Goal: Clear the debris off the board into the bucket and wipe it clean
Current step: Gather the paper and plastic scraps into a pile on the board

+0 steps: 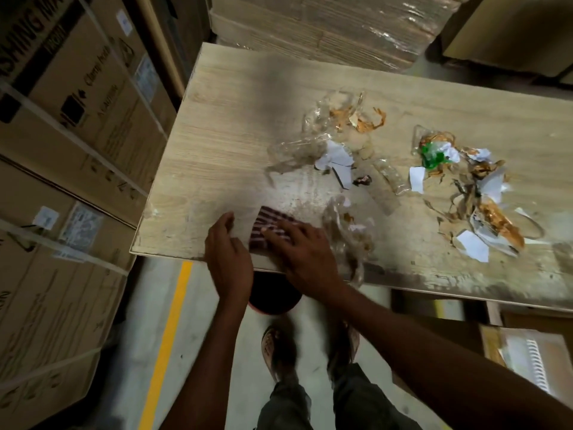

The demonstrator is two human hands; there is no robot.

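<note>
Stacked cardboard cartons (71, 125) wall in the left side, and the pale wooden board (235, 125) stretches across the middle. Debris (465, 181), torn paper and clear plastic scraps, lies scattered over its right half. Below the near edge, the dark bucket (274, 294) sits on the floor, half hidden. The right hand (305, 249) presses flat, fingers spread, on a checked cloth (273, 226) at the board's near edge. The left hand (228, 259), open, rests just beside it.
</note>
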